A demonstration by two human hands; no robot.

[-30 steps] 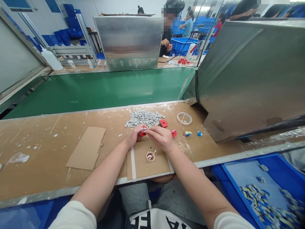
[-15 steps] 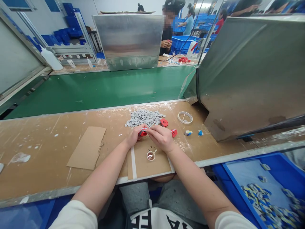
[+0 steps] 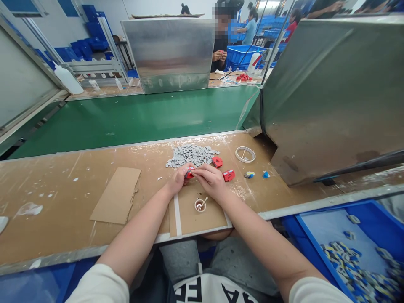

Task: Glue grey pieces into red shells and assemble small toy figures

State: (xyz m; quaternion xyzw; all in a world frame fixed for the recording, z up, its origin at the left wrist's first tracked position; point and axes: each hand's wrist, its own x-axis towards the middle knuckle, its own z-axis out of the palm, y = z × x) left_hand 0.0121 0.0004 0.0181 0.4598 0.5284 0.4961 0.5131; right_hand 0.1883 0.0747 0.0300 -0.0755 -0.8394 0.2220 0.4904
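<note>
Brown workbench (image 3: 72, 198), red piece (image 3: 190, 173) clamped in the left fingers (image 3: 182, 171), right fingers (image 3: 202, 171) pinched together at its edge

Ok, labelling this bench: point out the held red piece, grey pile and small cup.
Held red piece (image 3: 189, 174), head view: visible red side.
Grey pile (image 3: 192, 155), head view: its middle.
Small cup (image 3: 200, 210), head view: its near wall.
</note>
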